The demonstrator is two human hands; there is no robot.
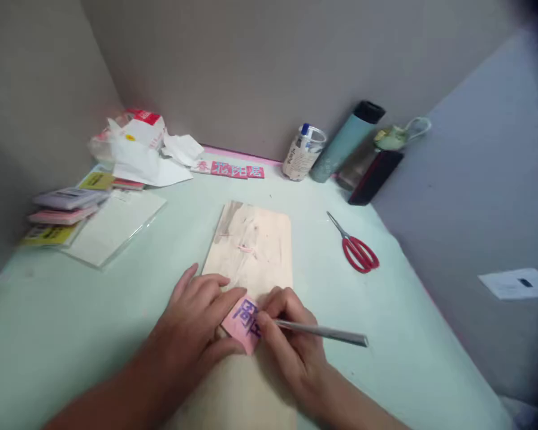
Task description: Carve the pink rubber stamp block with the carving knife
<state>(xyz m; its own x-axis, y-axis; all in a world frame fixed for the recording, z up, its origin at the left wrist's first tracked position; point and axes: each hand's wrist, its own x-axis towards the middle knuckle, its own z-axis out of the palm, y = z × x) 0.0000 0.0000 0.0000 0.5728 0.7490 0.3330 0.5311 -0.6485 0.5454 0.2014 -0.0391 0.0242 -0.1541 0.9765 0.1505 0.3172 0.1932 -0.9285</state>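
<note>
A pink square piece [241, 335] with a purple written character lies tilted on a pale wooden board [269, 239]. Thumb and index finger of my left hand [197, 316] grip its left side, while the other fingers rest on the board. My right hand [296, 331] is closed like a writing grip around a slim silver pen-shaped tool [341, 335]. Its tip is hidden behind my fingers at the piece's right edge, so I cannot tell whether it is a knife or a pen.
Red-handled scissors [359, 254] lie right of the board. Behind stand a jar [300, 156] with a blue-capped pen, a teal bottle [346, 143] and a dark box [376, 177]. Pink character pieces [237, 169] line the back; tissues [137, 158] and stacked packets [67, 200] sit left.
</note>
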